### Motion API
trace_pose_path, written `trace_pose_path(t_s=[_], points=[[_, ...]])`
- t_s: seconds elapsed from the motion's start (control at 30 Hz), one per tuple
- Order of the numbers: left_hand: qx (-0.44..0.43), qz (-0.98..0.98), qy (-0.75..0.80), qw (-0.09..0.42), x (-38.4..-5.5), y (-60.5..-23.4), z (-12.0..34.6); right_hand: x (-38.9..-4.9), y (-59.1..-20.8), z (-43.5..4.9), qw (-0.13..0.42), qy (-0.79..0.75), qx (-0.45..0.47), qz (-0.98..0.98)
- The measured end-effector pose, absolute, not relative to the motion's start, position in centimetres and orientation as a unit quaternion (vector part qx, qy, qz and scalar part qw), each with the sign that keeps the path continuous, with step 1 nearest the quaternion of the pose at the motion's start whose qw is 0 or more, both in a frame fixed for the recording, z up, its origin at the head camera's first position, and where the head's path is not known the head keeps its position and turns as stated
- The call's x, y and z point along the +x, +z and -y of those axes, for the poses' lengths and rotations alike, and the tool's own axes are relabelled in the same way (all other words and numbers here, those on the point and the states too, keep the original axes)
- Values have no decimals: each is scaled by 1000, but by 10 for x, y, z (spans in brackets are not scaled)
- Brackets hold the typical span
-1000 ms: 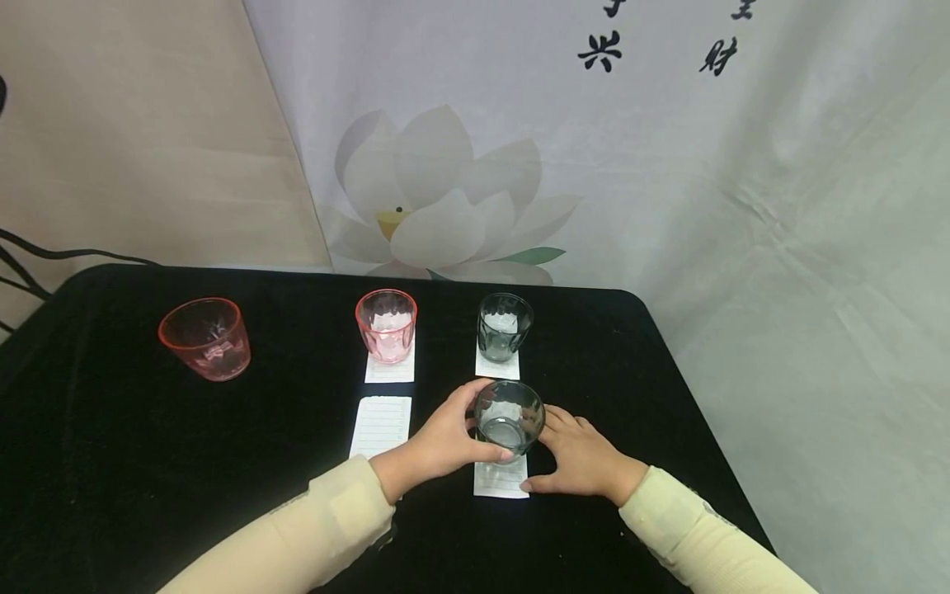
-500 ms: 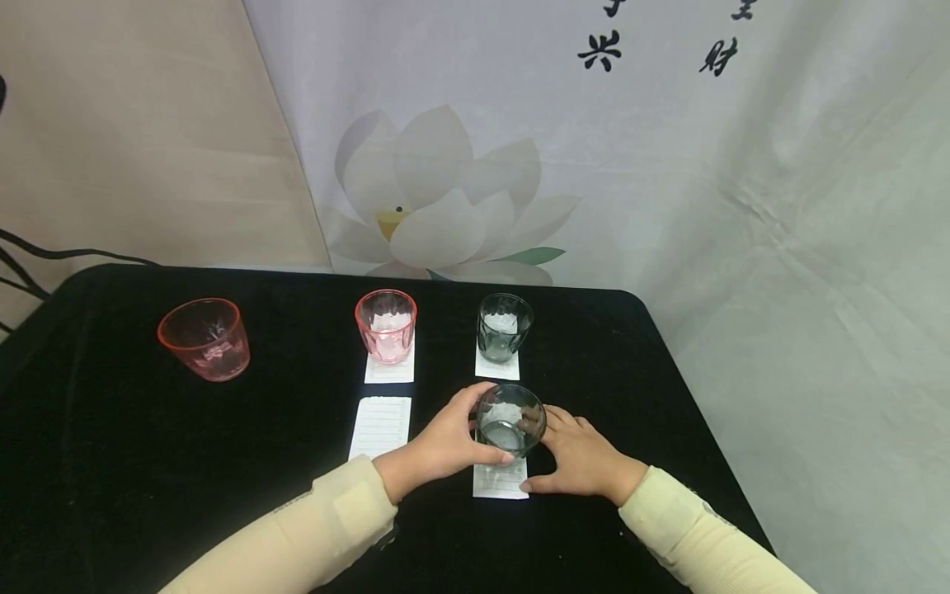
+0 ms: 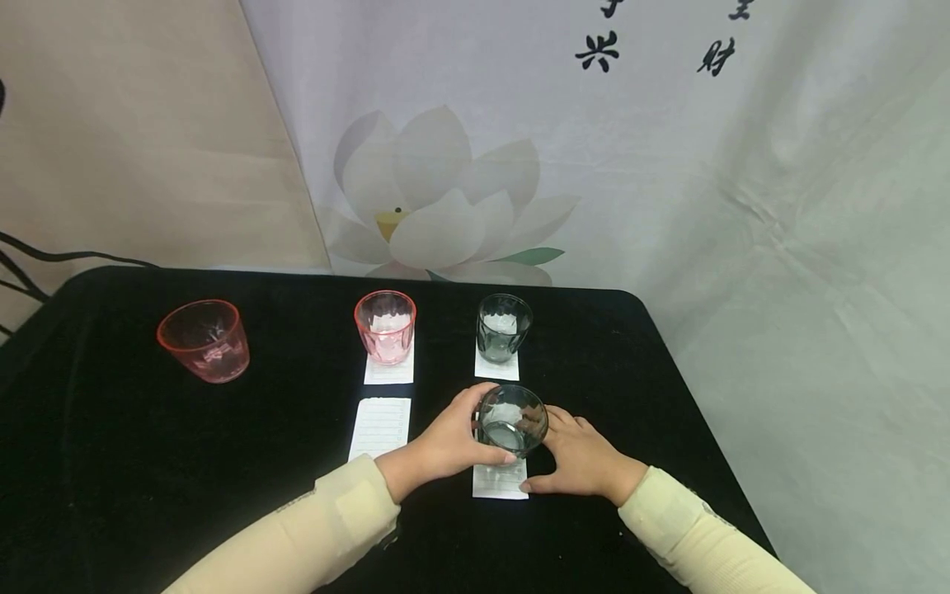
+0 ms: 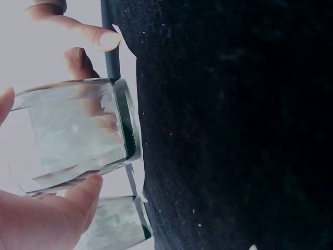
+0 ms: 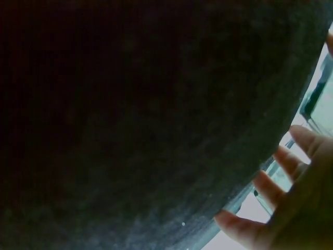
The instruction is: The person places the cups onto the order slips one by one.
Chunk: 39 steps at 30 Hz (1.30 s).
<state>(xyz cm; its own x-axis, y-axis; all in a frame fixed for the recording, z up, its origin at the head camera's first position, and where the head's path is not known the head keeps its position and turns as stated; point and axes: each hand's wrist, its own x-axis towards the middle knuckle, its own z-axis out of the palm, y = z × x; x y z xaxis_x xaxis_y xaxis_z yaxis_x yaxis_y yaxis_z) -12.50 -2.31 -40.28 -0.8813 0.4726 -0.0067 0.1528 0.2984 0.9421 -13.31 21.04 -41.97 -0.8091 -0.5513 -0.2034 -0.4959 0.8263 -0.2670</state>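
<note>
Transparent grey round tumbler [image 3: 513,422], gripped by left hand [image 3: 449,437], shifted slightly nearer, seemingly being aligned over near white paper slip [image 3: 499,485]; right hand [image 3: 585,455] spread wide.

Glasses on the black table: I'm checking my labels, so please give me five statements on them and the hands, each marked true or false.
1. The left hand grips the nearer dark glass. True.
2. The right hand holds a red-rimmed glass. False: the right hand lies beside the nearer dark glass, fingers outstretched.
3. The farther dark glass stands on a white slip. True.
4. The leftmost glass also stands on paper. False: the leftmost glass stands on the black cloth, with no paper visible under it.
5. Exactly two glasses have red rims: the leftmost glass and the middle glass. True.
</note>
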Motion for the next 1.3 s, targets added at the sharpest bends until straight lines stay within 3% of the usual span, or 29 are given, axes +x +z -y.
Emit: trace_pose_path(t_s=[0.23, 0.73, 1.3], points=[[199, -792, 558, 148, -124, -400, 24, -133, -419, -211, 141, -107, -278, -944], [169, -785, 571, 169, -121, -397, 26, -136, -412, -232, 86, -186, -270, -941], [154, -761, 617, 129, -120, -385, 56, -130, -395, -249, 55, -307, -207, -927]])
